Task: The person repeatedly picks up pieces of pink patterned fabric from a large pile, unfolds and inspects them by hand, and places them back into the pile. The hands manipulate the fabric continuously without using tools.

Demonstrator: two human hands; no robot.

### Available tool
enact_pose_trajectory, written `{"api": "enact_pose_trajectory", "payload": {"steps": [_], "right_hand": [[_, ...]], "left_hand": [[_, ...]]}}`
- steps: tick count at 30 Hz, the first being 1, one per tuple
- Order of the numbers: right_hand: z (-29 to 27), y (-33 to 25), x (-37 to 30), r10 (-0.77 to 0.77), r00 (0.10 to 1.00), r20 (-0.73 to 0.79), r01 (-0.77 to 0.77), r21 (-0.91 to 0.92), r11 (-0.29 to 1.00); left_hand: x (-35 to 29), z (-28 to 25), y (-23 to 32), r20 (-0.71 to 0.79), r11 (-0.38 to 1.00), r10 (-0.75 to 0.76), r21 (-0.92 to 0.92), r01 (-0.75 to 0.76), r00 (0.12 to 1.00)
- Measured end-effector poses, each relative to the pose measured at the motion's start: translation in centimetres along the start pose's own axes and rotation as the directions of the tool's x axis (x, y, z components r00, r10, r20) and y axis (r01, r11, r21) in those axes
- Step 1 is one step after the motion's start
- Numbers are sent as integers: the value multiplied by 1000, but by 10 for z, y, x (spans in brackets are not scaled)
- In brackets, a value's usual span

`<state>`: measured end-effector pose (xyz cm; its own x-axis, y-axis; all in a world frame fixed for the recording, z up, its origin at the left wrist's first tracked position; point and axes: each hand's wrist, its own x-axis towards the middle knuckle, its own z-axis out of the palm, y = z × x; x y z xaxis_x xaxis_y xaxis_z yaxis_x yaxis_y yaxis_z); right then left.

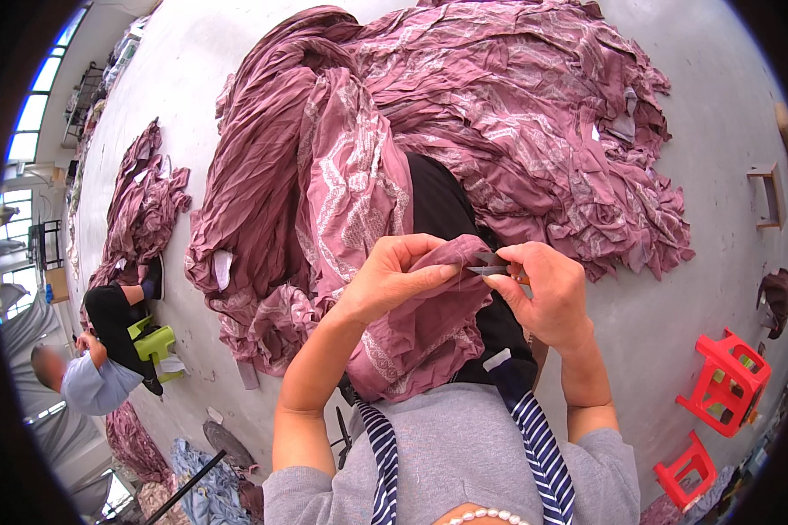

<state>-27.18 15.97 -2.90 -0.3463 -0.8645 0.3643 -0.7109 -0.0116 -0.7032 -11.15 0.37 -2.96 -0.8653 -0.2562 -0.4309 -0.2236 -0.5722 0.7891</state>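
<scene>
Over my lap lies a mauve cloth with a pale lace-like pattern [420, 341], part of a garment by its look. My left hand [396, 278] pinches a fold of it between thumb and fingers. Closed around a small pair of dark metal thread snips [492, 265], my right hand [545, 290] holds their blades against the edge of that fold. The two hands are close together above my knees. Where the blade tips meet the cloth, the detail is too small to make out.
A big heap of the same mauve fabric [517, 114] spreads on the pale floor [184, 79] ahead of me. At left, another person [105, 376] sits on a green stool [153, 343] beside a smaller pile [140, 210]. Two red stools [727, 385] stand at right.
</scene>
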Motion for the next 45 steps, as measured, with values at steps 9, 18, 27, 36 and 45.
{"api": "enact_pose_trajectory", "payload": {"steps": [9, 18, 27, 36, 45], "right_hand": [[2, -4, 0, -39, 999, 37, 43, -113, 993], [6, -5, 2, -49, 999, 11, 50, -119, 992], [13, -3, 3, -64, 998, 0, 64, -93, 994], [15, 15, 0, 340, 932, -128, -262, 411, 873], [25, 16, 3, 340, 940, 16, -330, 284, 900]], "left_hand": [[0, 0, -4, -28, 1000, 13, 9, -12, 1000], [-1, 4, -4, 2, 999, 44, 32, -44, 999], [-2, 9, -2, 12, 996, 58, 66, -59, 998], [3, 6, -5, 30, 994, 29, 105, -32, 999], [-15, -21, 7, -15, 946, 93, 313, -83, 996]]}}
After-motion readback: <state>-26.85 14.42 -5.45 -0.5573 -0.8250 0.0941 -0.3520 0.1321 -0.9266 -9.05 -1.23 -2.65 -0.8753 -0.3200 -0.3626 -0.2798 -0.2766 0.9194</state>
